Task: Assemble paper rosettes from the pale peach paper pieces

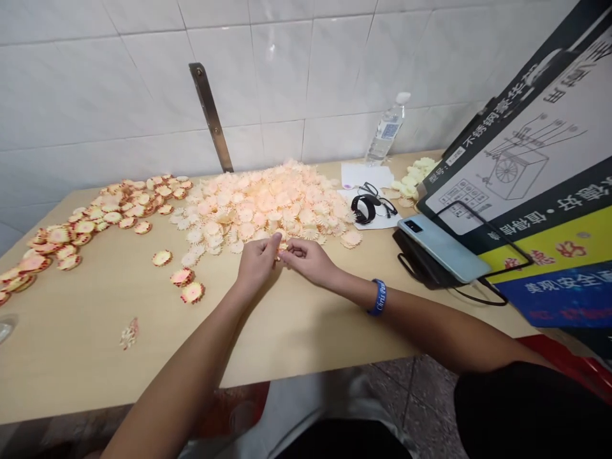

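Note:
My left hand (259, 260) and my right hand (307, 260) meet at the front edge of a big pile of pale pink flower-shaped pieces (268, 201). Both are closed, with fingertips almost touching around a small flower-shaped piece (283, 247). The fingers hide most of that piece. To the left of my left hand lie a few red-edged flower pieces (192, 292), apart from a longer row of similar layered ones (115, 207) along the table's left side. A little heap of tiny pale and reddish bits (129, 334) sits nearer the front left.
Behind the pile, a water bottle (386, 131) stands by the tiled wall. Glasses (377, 196) and a black band (363, 209) lie on white paper. A light blue phone (444, 248) rests on a black object beside a large printed box (530, 159). Pale yellow pieces (415, 178) lie at the back right.

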Motion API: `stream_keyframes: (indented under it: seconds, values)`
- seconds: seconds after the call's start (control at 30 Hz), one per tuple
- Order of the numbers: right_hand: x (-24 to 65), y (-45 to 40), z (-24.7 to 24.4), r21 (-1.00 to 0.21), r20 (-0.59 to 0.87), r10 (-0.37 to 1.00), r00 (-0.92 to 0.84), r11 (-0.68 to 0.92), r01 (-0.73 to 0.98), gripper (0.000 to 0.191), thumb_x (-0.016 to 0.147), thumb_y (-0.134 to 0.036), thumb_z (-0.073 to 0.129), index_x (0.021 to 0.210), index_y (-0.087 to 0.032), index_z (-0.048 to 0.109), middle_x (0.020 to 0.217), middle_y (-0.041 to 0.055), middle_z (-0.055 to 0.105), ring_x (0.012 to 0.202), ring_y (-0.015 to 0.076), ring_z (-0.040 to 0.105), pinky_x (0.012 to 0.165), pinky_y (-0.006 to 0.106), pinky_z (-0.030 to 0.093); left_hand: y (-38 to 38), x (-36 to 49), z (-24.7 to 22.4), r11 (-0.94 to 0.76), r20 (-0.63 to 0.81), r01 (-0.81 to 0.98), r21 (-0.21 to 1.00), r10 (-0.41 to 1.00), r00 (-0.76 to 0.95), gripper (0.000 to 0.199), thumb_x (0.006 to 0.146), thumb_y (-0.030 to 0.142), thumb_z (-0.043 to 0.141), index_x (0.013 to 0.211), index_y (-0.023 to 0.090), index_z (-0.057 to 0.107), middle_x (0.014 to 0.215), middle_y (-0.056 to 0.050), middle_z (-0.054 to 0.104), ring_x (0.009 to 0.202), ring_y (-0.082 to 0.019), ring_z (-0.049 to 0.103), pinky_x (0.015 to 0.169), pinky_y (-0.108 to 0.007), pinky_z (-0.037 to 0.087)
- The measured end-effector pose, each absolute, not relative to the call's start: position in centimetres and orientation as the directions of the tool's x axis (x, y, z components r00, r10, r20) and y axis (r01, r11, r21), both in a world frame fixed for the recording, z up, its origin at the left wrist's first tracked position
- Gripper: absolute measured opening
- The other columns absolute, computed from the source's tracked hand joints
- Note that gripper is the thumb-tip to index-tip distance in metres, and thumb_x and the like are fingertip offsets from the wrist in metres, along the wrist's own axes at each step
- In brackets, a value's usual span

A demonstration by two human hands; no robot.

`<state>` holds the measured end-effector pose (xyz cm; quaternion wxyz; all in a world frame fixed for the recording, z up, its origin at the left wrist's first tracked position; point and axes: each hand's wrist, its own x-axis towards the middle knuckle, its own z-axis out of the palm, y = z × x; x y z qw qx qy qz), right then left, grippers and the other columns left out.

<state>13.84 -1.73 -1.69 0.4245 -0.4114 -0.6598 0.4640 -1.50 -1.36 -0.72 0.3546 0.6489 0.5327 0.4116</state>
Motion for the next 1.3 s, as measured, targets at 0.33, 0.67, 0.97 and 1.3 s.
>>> stream_keyframes:
  seconds: [0.33,0.67,0.97,1.3]
  values:
    - [15.1,-0.8,-2.0,-0.976,0.141,0.937,-0.319,0.186,0.115,0.023,0.08,-0.033,0.051,0.063,-0.02,0.043,0.055,-0.0059,0.042,0.051,0.0088,0.039,0.05,0.024,0.028,-0.7,-2.7,0.1,-0.507,0.387,0.427,0.749,0.857,0.34,0.025,0.081,0.033,0.067,0.104,0.024,0.073,0.119,-0.008,0.065,0.101,-0.02,0.063,0.068,-0.026,0.054]
    - [14.8,-1.3,-1.7,-0.966,0.137,0.935,-0.328,0.2,0.165,0.035,0.081,-0.044,0.059,0.064,-0.021,0.038,0.057,-0.0066,0.037,0.053,0.0086,0.037,0.05,0.023,0.027,-1.6,-1.3,0.0,-0.525,0.501,0.483,0.701,0.844,0.19,0.015,0.085,0.026,0.057,0.074,0.019,0.062,0.083,-0.004,0.062,0.078,-0.015,0.06,0.063,-0.024,0.049]
    - [14.6,-1.5,-1.5,-0.979,0.12,0.902,-0.415,0.177,0.103,0.035,0.086,-0.045,0.054,0.064,-0.02,0.044,0.052,-0.0051,0.046,0.048,0.0081,0.042,0.048,0.023,0.033,-0.5,-1.9,-0.3,-0.188,0.213,0.199,0.962,0.971,-0.111,0.018,0.08,0.033,0.059,0.071,0.018,0.055,0.07,0.0,0.055,0.067,-0.014,0.056,0.065,-0.026,0.049]
    - [14.0,-1.0,-1.6,-0.993,0.112,0.896,-0.429,0.121,-0.006,0.033,0.082,-0.046,0.057,0.066,-0.02,0.045,0.049,-0.0077,0.04,0.043,0.0064,0.033,0.043,0.022,0.025,-0.8,-1.3,-0.1,-0.256,0.333,0.309,0.916,0.915,-0.228,0.012,0.082,0.027,0.055,0.073,0.019,0.055,0.072,0.0,0.058,0.069,-0.015,0.06,0.066,-0.026,0.046]
